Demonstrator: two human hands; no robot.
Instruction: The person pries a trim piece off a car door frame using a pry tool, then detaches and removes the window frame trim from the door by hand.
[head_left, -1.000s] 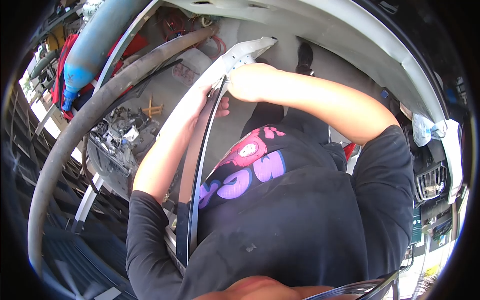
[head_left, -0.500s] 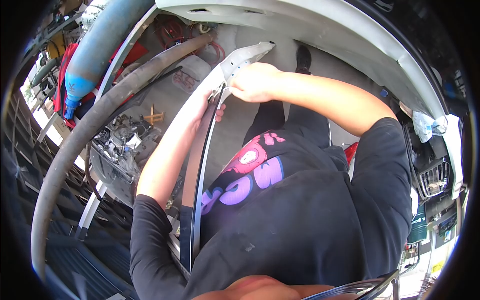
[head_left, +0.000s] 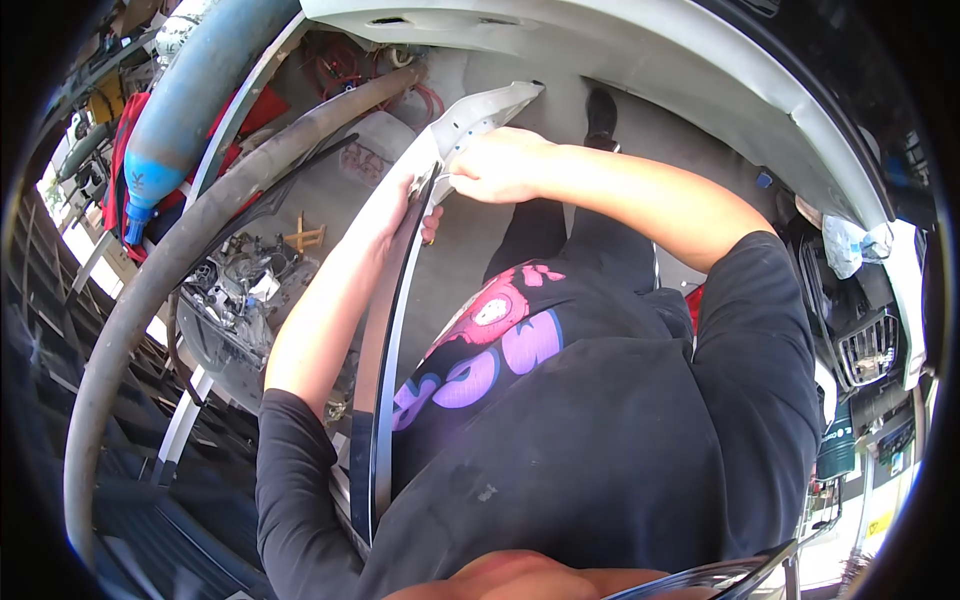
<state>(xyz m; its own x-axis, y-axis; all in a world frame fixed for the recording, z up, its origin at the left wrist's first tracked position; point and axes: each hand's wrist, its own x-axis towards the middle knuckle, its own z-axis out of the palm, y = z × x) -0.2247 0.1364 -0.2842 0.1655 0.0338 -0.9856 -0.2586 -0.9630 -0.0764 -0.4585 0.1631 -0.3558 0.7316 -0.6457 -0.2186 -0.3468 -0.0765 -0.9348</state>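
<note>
A long, glossy dark strip (head_left: 368, 400) runs from seven o'clock toward twelve, meeting a white, curved metal end piece (head_left: 485, 108) with small holes. At eleven, the left hand (head_left: 408, 198), its forearm straight, clamps its fingers round the strip's edge. At twelve, the right hand (head_left: 495, 165) bends inward, fingers curled against the end piece; I cannot tell whether they grip it. Toward ten lie a dull, scuffed tube (head_left: 180, 240) and a blue, tapered cylinder (head_left: 190, 110).
</note>
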